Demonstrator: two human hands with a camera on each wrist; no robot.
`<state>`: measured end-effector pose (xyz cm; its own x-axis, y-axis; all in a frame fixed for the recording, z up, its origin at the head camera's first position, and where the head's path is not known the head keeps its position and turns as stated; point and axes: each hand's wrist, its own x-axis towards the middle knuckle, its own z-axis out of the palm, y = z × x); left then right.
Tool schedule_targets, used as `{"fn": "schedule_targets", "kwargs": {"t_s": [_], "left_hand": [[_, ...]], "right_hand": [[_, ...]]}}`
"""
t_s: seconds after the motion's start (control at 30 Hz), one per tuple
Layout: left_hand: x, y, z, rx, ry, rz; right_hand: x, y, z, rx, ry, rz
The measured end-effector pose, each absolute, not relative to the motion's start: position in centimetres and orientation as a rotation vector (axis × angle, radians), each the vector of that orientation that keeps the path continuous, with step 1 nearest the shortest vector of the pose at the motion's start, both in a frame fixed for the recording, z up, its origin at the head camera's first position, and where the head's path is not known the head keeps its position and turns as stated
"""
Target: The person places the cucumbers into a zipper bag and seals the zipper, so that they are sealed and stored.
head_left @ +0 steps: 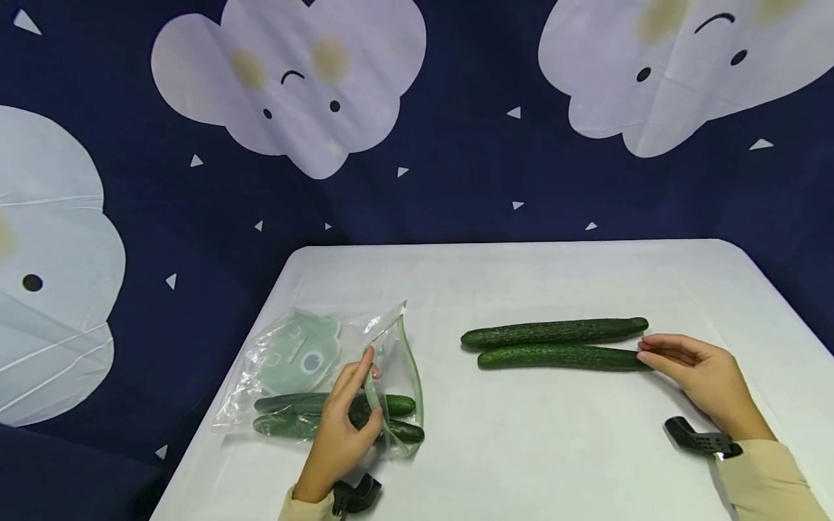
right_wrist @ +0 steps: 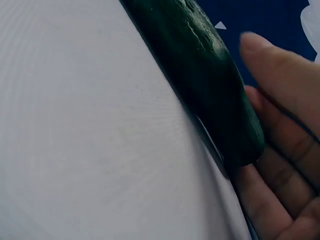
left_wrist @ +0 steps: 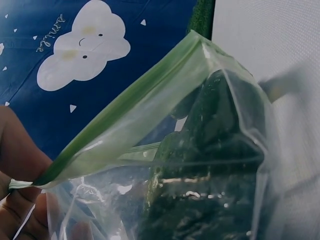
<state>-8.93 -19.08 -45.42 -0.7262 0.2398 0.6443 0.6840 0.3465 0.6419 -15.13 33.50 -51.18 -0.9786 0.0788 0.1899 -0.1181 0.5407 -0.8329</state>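
At the counter's (head_left: 521, 441) nine o'clock, the left grip (head_left: 345, 427) pinched the bag (head_left: 355, 333); slackening might have closed its mouth. At two o'clock, the right grip (head_left: 705, 373) was spread around one end of the nearer loose cucumber (head_left: 563, 357); a nudge might have rolled it.

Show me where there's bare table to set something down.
Free: between the bag and two loose cucumbers; beyond those, to the table's back edge; nearer, between left hand and right hand. Crowded: around the bag, and at the cucumbers' right ends.
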Motion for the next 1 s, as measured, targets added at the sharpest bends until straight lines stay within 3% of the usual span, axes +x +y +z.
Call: {"fn": "schedule_targets", "kwargs": {"t_s": [0.3,0.6,1.0], "left_hand": [[-9.8,-20.2,-47.8,-0.799,-2.189,-1.311],[-8.7,-19.5,-45.4,-0.781,-2.188,-1.334],[-8.7,-19.1,-45.9,-0.803,-2.178,-1.322]], "right_hand": [[-15.4,32.8,-51.4,0.17,-2.731,1.178],[-15.4,32.6,-51.1,0.227,-2.78,0.946],[-14.8,33.7,-50.9,0.125,-2.815,1.169]]}}
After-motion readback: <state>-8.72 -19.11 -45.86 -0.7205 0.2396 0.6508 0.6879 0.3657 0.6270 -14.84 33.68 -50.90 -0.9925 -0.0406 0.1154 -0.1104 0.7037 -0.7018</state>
